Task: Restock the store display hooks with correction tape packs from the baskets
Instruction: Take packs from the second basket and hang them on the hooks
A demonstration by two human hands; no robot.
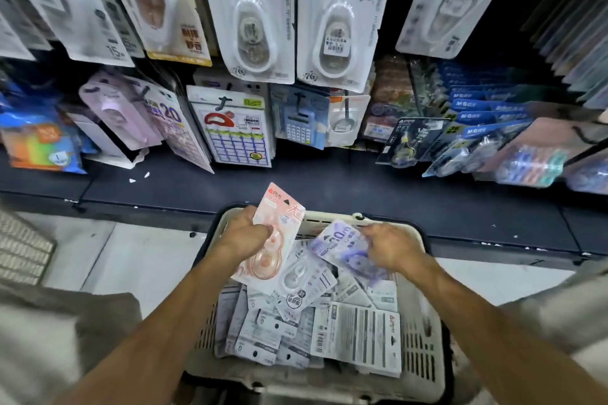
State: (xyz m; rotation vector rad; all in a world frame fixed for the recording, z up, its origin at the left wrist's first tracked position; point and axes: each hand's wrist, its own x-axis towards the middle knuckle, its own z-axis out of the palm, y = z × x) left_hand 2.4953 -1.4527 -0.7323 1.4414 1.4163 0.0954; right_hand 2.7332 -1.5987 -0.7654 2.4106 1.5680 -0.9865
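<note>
Packs (pixel 357 335) crowd the basket (pixel 424 355) beneath hanging display cards (pixel 335 20).

From my feed I see two bare forearms running up from the bottom corners of the picture, with no watch, band or ring that I can make out. The left hand (pixel 245 232) and the right hand (pixel 390 248) are ungloved. At about four o'clock a short, loose sleeve (pixel 559 309) in a pale grey-beige cloth covers the right upper arm. At about eight o'clock more pale cloth (pixel 36 355) of the same kind shows, blurred, with a darker grey-brown fold above it. I cannot tell what garment that fold belongs to.
</note>
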